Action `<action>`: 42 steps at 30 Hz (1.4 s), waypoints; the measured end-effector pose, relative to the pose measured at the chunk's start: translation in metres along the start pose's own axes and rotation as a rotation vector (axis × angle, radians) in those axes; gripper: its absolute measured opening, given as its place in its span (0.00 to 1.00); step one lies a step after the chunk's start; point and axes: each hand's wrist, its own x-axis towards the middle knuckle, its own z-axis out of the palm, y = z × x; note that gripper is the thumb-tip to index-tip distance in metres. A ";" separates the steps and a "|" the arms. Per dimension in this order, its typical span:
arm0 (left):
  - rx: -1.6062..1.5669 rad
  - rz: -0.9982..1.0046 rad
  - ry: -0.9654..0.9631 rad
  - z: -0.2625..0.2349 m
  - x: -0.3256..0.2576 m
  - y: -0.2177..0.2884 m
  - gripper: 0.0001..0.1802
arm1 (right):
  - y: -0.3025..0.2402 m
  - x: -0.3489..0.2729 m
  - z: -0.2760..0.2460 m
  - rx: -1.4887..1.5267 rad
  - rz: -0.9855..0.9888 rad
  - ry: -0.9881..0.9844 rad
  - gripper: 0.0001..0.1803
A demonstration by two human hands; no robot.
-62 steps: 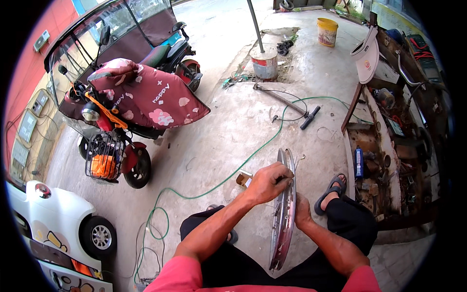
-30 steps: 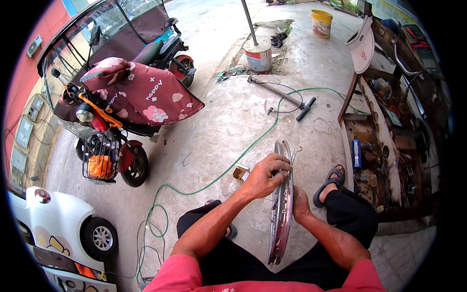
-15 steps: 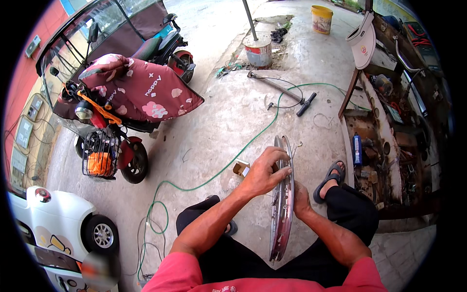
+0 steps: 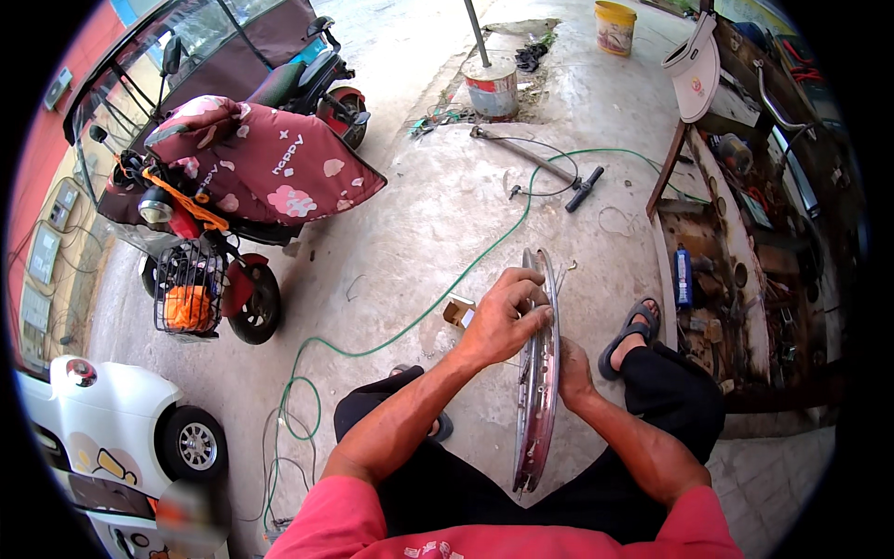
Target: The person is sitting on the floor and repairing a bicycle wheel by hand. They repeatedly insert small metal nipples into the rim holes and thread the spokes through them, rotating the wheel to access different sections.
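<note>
A metal wheel rim [image 4: 534, 424] stands on edge between my knees, seen almost edge-on, with small holes along its band. My left hand [image 4: 507, 315] reaches across its upper part from the left, the fingers bent and closed at the rim; whatever small part may be in the pinch is hidden. From the right, my right hand [image 4: 574, 370] grips the rim's far side, its fingertips mostly hidden behind the metal. A thin piece of wire or spoke [image 4: 565, 270] sticks out by the rim's upper right edge.
A small opened cardboard box [image 4: 458, 311] lies left of the rim. Beyond it stretch a green hose [image 4: 424, 337] and a hand pump [image 4: 526, 156]. On the right stands a cluttered tool bench [image 4: 708, 307] with a blue bottle [image 4: 684, 278]. A covered three-wheeler [image 4: 270, 168] stands left.
My left hand has shifted slightly up and left at the rim, its fingers more bent. The right hand keeps its place on the rim. The whole view has moved a little.
</note>
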 end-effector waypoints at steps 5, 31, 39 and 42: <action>-0.146 -0.015 -0.048 -0.004 -0.004 0.001 0.12 | -0.013 -0.005 0.007 -0.017 -0.043 0.007 0.26; -0.312 -0.423 0.259 0.009 -0.001 -0.004 0.22 | -0.032 -0.006 0.009 -0.012 0.083 0.011 0.33; -0.665 -0.667 0.120 0.016 -0.010 0.002 0.21 | -0.017 -0.010 0.025 -0.018 -0.088 -0.050 0.40; -0.646 -0.702 0.091 0.017 -0.010 0.002 0.26 | -0.025 -0.019 0.029 -0.028 -0.063 -0.118 0.39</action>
